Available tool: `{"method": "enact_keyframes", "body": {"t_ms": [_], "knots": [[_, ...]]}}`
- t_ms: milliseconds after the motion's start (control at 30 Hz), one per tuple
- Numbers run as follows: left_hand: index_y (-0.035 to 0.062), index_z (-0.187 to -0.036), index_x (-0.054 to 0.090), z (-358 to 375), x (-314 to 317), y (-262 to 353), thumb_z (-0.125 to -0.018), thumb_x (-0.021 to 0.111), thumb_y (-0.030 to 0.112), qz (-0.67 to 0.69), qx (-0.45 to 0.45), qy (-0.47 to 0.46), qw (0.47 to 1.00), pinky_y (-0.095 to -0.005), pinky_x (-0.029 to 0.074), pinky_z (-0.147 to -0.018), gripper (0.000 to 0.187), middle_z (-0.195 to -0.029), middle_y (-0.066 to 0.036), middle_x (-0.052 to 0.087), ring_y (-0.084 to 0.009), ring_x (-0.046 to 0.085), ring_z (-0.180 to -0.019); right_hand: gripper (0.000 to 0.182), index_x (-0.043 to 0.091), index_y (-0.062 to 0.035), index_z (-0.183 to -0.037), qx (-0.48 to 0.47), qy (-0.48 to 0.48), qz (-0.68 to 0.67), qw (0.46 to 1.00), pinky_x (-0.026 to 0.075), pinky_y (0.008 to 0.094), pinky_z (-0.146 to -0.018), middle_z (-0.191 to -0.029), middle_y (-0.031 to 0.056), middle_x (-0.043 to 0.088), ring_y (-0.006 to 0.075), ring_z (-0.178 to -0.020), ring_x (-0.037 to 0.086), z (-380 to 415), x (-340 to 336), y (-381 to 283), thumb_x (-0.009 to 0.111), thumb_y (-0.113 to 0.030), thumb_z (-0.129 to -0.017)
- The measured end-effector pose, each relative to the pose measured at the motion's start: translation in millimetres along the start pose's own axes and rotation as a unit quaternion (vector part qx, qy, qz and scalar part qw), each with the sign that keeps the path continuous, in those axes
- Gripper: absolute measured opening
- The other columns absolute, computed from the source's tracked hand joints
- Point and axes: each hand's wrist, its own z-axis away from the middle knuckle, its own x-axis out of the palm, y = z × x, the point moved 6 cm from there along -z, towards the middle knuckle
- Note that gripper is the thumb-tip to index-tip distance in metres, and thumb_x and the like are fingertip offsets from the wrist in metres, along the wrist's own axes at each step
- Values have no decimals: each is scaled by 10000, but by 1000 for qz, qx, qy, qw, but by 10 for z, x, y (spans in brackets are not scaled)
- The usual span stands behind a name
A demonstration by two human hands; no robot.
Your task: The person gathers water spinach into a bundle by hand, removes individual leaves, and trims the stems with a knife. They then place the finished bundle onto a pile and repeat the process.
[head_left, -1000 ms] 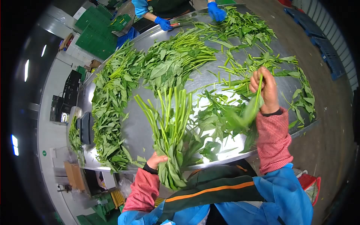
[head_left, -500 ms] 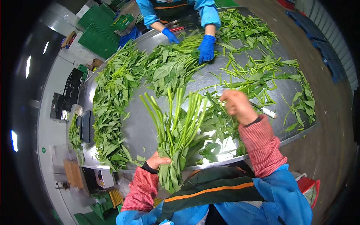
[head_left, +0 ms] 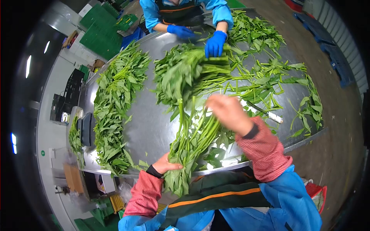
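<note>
My left hand (head_left: pixel 167 164) is closed around the leafy lower part of a bunch of long-stemmed leafy greens (head_left: pixel 189 142), held over the table's near edge with the cut stems pointing up and away. At the upper right of those stems is my right hand (head_left: pixel 229 114), its fingers curled and blurred by motion; I cannot tell whether they grip a stem. Just right of that hand, a knife (head_left: pixel 275 117) with a white handle lies on the metal table (head_left: pixel 144 142). Loose leaves and stems lie under and behind the bunch.
Across the table, a person in blue gloves (head_left: pixel 215 44) handles another pile of greens (head_left: pixel 181 73). A long row of greens (head_left: pixel 111 115) runs along the left side. More stems (head_left: pixel 266 79) and a heap (head_left: pixel 254 30) lie to the right. Green crates (head_left: pixel 101 38) stand behind at left.
My right hand has moved left to the stem tops, and the bunch's stems now lean more to the right. The other person has shifted the far pile, its stems now pointing right.
</note>
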Motion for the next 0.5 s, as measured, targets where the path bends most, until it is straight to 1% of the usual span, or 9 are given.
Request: {"method": "enact_keyframes", "body": {"t_ms": [67, 167, 200, 267, 367, 467, 500], "knots": [[20, -1311, 449, 46, -36, -64, -747, 730, 37, 20, -13, 9, 1000, -321, 400, -978, 630, -1210, -53, 569, -158, 525, -1101, 168, 648, -65, -874, 122, 115, -11, 986, 476, 399, -526, -722, 139, 645, 301, -577, 606, -55, -470, 325, 598, -226, -873], [19, -1317, 443, 37, -105, -125, -743, 737, 31, 3, -9, 17, 1000, -317, 390, -986, 645, -1221, -50, 560, -150, 510, -1113, 167, 643, -64, -861, 44, 91, 149, 984, 481, 386, -551, -724, 134, 641, 290, -601, 608, -2, -479, 129, 603, -226, -862], [19, -1320, 439, 26, -89, -110, -744, 737, 33, 2, -7, 14, 1000, -315, 387, -988, 649, -1225, -48, 556, -148, 506, -1115, 149, 643, -71, -825, -44, 54, 186, 980, 495, 372, -582, -723, 112, 624, 271, -640, 611, 44, -299, -26, 616, -217, -837], [19, -1327, 432, -7, -58, -41, -746, 738, 36, -2, -2, 7, 1000, -311, 381, -991, 658, -1233, -44, 549, -143, 499, -1119, 121, 621, -72, -771, -101, -84, 296, 946, 500, 369, -592, -748, 93, 597, 273, -702, 609, 159, 69, -207, 681, -177, -766], [21, -1339, 411, -47, -51, 50, -736, 743, 41, -45, 5, 10, 999, -326, 377, -1001, 689, -1242, -48, 542, -156, 499, -1125, 115, 605, -90, -741, -108, -183, 321, 923, 508, 370, -610, -717, 88, 565, 273, -703, 607, 334, 378, -29, 655, -191, -764], [21, -1352, 391, -52, -8, 131, -739, 740, 33, -54, 11, 6, 998, -324, 376, -1002, 706, -1260, -46, 524, -150, 488, -1134, 129, 587, -84, -736, -121, -185, 303, 927, 506, 374, -614, -724, 100, 557, 269, -719, 609, 357, 388, 1, 670, -183, -742], [21, -1357, 385, -50, -37, 112, -735, 748, 36, -41, 9, 12, 999, -326, 375, -1004, 721, -1266, -46, 519, -148, 483, -1140, 125, 571, -79, -749, -132, -175, 284, 933, 508, 372, -618, -754, 100, 536, 260, -722, 606, 340, 332, -63, 659, -167, -745]]}}
